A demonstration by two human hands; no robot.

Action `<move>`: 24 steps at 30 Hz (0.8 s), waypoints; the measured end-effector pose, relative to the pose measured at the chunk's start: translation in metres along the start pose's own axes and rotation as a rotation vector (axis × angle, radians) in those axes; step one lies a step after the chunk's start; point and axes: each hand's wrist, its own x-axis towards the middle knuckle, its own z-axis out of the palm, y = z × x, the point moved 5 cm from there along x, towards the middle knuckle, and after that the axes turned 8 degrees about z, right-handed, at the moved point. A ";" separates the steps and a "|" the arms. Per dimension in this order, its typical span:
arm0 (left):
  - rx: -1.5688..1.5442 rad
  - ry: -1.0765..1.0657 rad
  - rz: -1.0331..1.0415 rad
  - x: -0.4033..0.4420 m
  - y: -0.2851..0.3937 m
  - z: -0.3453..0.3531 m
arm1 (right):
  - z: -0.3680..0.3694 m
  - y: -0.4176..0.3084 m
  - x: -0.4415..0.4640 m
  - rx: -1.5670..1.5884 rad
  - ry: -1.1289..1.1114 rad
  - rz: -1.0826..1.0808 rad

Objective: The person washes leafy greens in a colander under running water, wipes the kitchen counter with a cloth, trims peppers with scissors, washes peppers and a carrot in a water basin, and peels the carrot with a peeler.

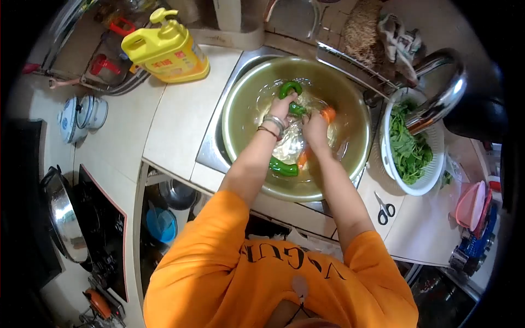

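Observation:
A wide metal basin (240, 93) with water in it sits over the sink. Inside it, my left hand (281, 107) is closed around a curved green pepper (291, 87), whose bent end sticks out beyond my fingers. My right hand (315, 131) meets the near end of the same pepper, its fingers bent inward and pinched there. Just beside the right hand lies an orange carrot piece (328, 114). Another green pepper (284, 167) and a second orange piece (303, 159) rest in the water nearer my body.
A white colander (387, 158) of leafy greens (410, 150) stands at the right under the curved faucet (437, 95). Scissors (385, 209) lie on the counter below it. A yellow pump jug (169, 54) stands at the upper left, and a lidded pan (64, 213) sits on the stove.

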 end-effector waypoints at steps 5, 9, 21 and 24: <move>-0.022 -0.184 0.017 0.005 -0.002 0.005 | 0.006 -0.003 0.000 0.364 -0.228 -0.049; 0.173 -0.054 0.118 0.003 0.013 0.001 | 0.018 -0.014 -0.004 0.727 -0.529 0.289; 0.682 -0.137 -0.126 0.013 0.006 -0.018 | -0.006 -0.034 -0.011 -0.015 -0.128 -0.347; 0.470 -0.097 -0.315 0.008 -0.004 -0.022 | -0.007 -0.034 -0.011 0.051 -0.118 -0.375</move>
